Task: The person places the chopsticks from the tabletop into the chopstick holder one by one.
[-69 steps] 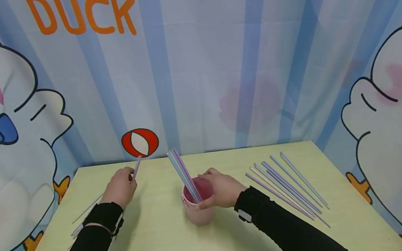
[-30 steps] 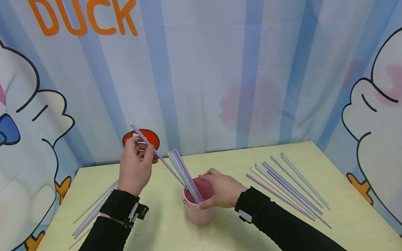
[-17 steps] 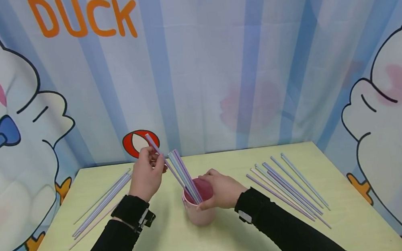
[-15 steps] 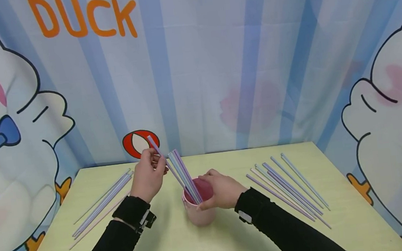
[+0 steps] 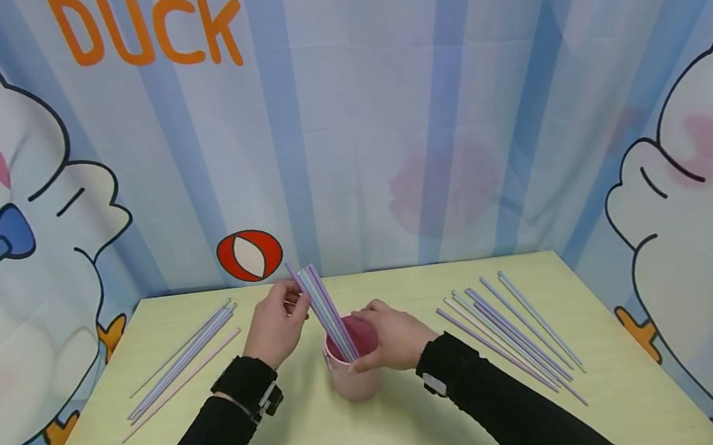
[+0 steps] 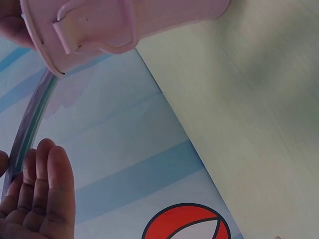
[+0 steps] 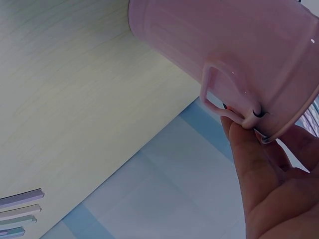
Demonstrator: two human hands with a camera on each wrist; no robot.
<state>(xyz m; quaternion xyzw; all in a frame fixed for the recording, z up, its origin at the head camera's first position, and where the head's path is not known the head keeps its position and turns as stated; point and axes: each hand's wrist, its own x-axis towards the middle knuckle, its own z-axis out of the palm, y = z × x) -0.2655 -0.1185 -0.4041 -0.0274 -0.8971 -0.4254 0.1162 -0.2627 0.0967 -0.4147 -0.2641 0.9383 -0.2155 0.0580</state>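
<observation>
A small pink bucket (image 5: 356, 386) stands mid-table, with a bundle of pastel straws (image 5: 328, 315) leaning left out of it. My left hand (image 5: 276, 323) pinches a purple straw (image 5: 292, 273) between thumb and fingers, right beside the bundle. The straw slants down toward the bucket's mouth; its lower part is hidden behind the bundle. In the left wrist view, the fingers (image 6: 59, 179) lie close along the straws below the bucket's rim. My right hand (image 5: 396, 335) grips the bucket by its right rim. The right wrist view shows its fingers at the rim, near a side loop (image 7: 212, 94).
Several loose straws (image 5: 183, 364) lie on the left of the pale yellow table (image 5: 307, 442). More straws (image 5: 516, 336) are fanned out on the right. A blue striped duck curtain (image 5: 355, 144) hangs right behind the table's far edge.
My left hand has come from the left-hand straws to the bucket, tilting the purple straw and lowering it beside the bundle. My right hand and the bucket have stayed put.
</observation>
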